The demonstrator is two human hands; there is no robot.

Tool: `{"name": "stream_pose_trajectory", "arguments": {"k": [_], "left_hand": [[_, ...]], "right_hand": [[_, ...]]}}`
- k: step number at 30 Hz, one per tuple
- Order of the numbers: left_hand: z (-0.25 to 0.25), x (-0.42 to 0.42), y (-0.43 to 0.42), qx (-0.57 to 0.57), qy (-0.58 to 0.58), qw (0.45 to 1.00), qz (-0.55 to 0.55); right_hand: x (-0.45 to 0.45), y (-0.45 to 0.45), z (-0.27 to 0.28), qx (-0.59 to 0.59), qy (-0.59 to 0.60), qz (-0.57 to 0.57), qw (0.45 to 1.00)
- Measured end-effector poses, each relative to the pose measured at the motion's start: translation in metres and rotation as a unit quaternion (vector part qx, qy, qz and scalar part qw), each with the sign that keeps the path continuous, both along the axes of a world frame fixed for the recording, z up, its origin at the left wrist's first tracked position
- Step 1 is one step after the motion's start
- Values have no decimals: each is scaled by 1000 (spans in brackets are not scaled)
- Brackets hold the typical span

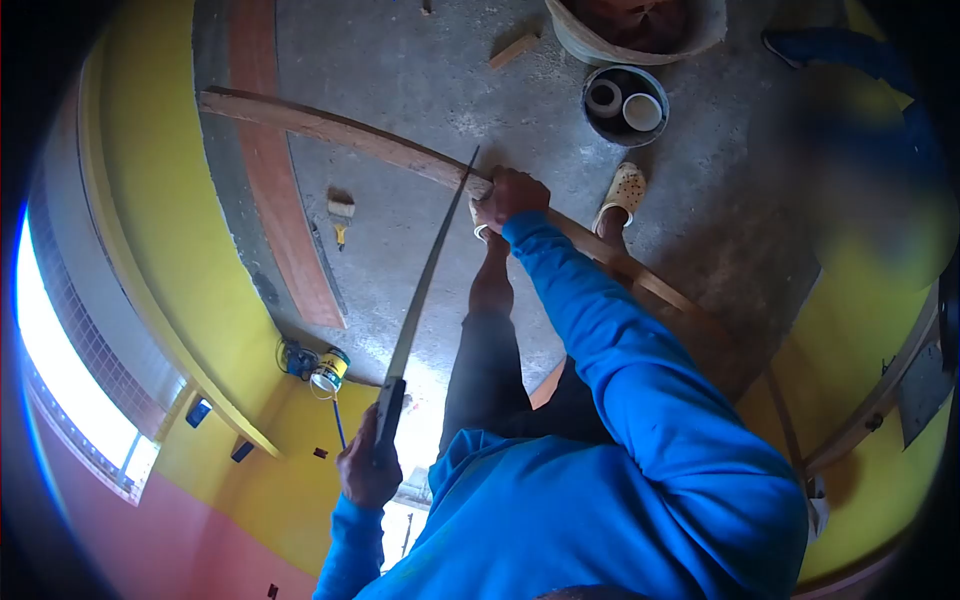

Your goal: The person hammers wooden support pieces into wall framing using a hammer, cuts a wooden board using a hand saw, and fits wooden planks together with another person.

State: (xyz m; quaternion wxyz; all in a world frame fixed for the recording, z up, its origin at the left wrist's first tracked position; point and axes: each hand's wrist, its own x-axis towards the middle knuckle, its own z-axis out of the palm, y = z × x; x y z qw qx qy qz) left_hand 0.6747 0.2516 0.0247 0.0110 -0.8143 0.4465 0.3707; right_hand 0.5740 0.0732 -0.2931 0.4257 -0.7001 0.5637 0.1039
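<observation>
My left hand (370, 465) is closed around the dark handle of a handsaw (425, 285). The saw's long blade slants up and away, and its tip end crosses the wooden plank (340, 130); whether the teeth touch the wood I cannot tell. My right hand (512, 195) grips the plank just right of the blade. That plank runs slantwise above the floor, from upper left to lower right past my feet. One foot, in a pale slip-on shoe (625, 188), is beside it, and the other is partly hidden under the right hand.
A bucket (590, 125) with two round containers and a large tub (575, 40) stand ahead. A wood offcut (514, 50), a paintbrush (341, 222) and a reddish board (285, 220) lie on the floor. By the yellow wall is a paint can (330, 370). A blurred person is at right.
</observation>
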Motion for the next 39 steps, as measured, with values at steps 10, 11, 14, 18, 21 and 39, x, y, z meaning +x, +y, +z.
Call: {"name": "stream_pose_trajectory", "arguments": {"k": [10,11,14,18,21,39], "left_hand": [[-34,-1,40,20,-39,998,-44],[-19,-1,38,24,-34,999,-35],[-65,13,45,-18,19,1000,18],[-171,1,-70,-91,46,994,33],[-72,4,18,47,-7,999,12],[-155,13,8,6,9,998,69]], "right_hand": [[-11,8,-12,27,-9,5,1000],[-9,6,-9,33,-11,-1,999],[-5,-3,-2,39,-12,3,999],[-17,9,4,36,-21,15,999],[-12,1,4,111,1,36,993],[-1,-21,-1,105,18,84,991]]}}
